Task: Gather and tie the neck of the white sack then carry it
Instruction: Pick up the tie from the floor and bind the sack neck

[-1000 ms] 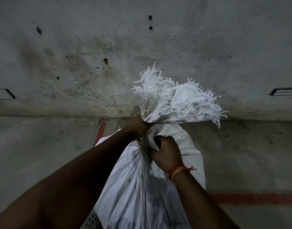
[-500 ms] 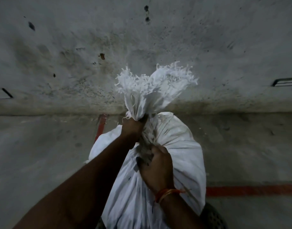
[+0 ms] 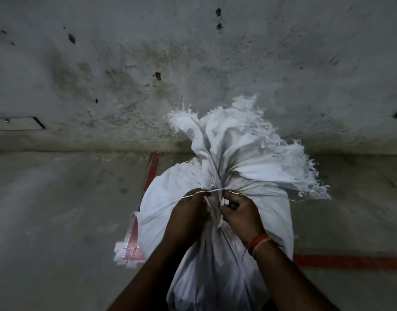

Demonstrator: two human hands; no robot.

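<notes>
Centre frame, the left hand pinches a pale string at the gathered neck of the white sack; just right, the right hand pinches the string's other strand; frayed mouth fans above.

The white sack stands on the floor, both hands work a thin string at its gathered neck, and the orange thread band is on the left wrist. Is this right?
Not quite. In the head view the orange thread band is on the right wrist, not the left. The rest holds: the white sack stands on the floor, and the left hand and right hand work the string.
</notes>
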